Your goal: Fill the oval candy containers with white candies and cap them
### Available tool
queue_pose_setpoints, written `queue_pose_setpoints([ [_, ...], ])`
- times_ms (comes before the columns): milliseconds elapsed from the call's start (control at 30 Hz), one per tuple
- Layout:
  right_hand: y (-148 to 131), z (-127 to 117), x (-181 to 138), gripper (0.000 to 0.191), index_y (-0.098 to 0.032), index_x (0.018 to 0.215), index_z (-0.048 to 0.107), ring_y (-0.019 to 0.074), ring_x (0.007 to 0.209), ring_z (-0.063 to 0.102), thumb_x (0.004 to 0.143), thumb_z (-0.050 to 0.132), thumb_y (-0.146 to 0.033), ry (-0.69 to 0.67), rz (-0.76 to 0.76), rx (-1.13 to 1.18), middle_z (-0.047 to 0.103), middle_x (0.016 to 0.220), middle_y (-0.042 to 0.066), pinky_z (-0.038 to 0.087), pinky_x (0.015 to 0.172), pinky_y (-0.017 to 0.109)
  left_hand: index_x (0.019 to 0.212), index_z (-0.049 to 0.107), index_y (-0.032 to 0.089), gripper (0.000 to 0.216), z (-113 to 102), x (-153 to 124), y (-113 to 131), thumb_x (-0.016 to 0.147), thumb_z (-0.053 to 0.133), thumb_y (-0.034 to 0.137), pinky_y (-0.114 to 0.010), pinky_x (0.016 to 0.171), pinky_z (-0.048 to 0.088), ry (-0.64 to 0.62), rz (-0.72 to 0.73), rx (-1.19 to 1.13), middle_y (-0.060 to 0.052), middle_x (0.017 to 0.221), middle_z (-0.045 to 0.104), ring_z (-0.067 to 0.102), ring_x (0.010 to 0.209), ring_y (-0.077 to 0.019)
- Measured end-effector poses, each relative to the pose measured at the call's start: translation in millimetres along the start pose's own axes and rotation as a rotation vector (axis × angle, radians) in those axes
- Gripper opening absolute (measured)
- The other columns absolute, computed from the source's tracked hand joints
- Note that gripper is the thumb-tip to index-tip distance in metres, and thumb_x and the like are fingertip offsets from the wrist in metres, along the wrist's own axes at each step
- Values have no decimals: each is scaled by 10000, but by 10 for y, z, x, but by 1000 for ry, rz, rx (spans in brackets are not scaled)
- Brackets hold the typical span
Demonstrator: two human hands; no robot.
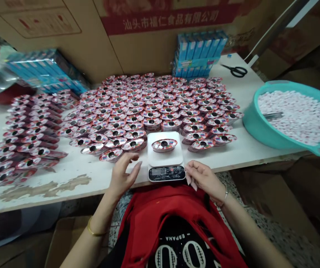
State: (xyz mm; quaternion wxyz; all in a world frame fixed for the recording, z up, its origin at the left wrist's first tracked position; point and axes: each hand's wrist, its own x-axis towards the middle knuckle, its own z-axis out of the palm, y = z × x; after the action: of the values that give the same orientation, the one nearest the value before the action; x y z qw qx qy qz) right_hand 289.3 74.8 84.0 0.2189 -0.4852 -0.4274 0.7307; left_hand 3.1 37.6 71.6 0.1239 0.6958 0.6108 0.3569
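Observation:
A small white kitchen scale (165, 158) stands at the table's near edge, with one red oval candy cup (164, 145) on its platform. My left hand (123, 173) rests on the table just left of the scale, fingers loosely spread and holding nothing. My right hand (203, 178) hovers at the scale's right front corner, fingers curled, nothing visible in it. Many rows of the same red oval cups (160, 104) cover the table behind the scale.
A teal basin (253, 121) of small white-pink candies with a scoop sits at the right. Black scissors (235, 70) lie at the back right. Blue boxes (199, 52) stand against the cardboard wall, more packs (37, 70) at the left. Another cup group (26, 130) lies left.

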Motion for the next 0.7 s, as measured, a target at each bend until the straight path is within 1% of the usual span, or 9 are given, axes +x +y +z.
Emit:
queue_pose_setpoints([
  [33,-8,-4,9,436,-176,807,485,47,368,391,831,609,-594,0,-6,-11,558,566,-31,226,380,162,1001,582,180,152,11,-127,-60,869,560,253,-256,711,484,11,-49,8,-37,864,643,592,770,-128],
  [100,-34,-6,24,438,-179,806,490,48,370,385,828,610,-600,5,-25,-34,551,562,-35,230,379,166,987,591,175,145,60,-354,-174,881,539,259,-250,690,480,29,-136,29,-30,835,638,582,731,-119],
  [167,-79,3,41,450,-183,797,488,51,367,371,818,612,-616,22,-45,-62,533,542,-42,233,374,171,982,596,174,151,128,-523,-271,885,534,271,-258,710,487,42,-194,45,-35,849,642,591,746,-124],
  [233,-146,22,65,462,-189,789,485,55,362,353,809,611,-634,48,-63,-96,518,522,-48,227,367,180,977,596,172,152,195,-624,-343,885,533,275,-267,738,493,55,-221,50,-43,869,644,607,784,-134],
  [333,-291,62,127,472,-194,776,487,64,377,343,792,623,-645,90,-133,-163,490,498,-54,240,381,195,963,600,173,147,268,-675,-408,881,535,276,-276,747,492,84,-220,66,-48,861,640,614,806,-148],
  [467,-519,142,280,434,-189,769,512,78,436,366,818,614,-609,123,-298,-317,464,511,-53,273,433,214,949,605,175,138,309,-671,-448,877,539,271,-290,747,482,68,-167,116,-52,843,639,600,792,-159],
  [600,-711,268,502,343,-175,760,566,95,524,415,886,579,-494,142,-459,-546,490,578,-30,305,509,229,960,606,172,146,315,-685,-478,882,530,270,-298,760,484,63,-135,133,-59,846,642,603,806,-164],
  [700,-824,347,643,289,-173,761,604,109,567,442,882,613,-436,144,-491,-765,526,620,-15,310,541,239,966,608,175,149,302,-692,-471,881,533,271,-296,756,486,64,-134,125,-55,844,644,607,793,-161],
])
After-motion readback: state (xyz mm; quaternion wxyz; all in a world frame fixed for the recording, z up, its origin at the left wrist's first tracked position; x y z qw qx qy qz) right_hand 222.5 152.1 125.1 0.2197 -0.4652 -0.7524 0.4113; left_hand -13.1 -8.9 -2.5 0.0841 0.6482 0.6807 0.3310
